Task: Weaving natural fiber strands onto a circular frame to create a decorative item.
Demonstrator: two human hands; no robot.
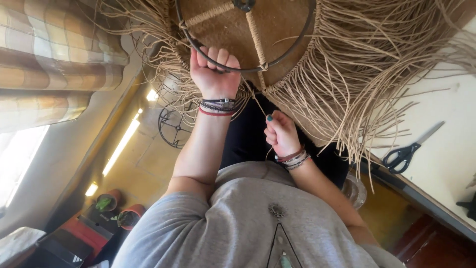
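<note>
A round dark metal ring frame (297, 42) with cord-wrapped spokes hangs in front of me, and a thick fringe of tan raffia cords (357, 74) falls from its rim. My left hand (214, 74) is closed around the lower part of the ring, bracelets on its wrist. My right hand (280, 134), lower and to the right, pinches one tan cord strand (258, 101). That strand runs taut up to the wrapped spoke (256, 37) where it meets the ring.
Black-handled scissors (407, 151) lie on a white table (446, 164) at the right. A second wire ring frame (173, 128) sits on the floor at left. Two potted plants (106, 201) stand at lower left, and a plaid curtain (49, 54) hangs at upper left.
</note>
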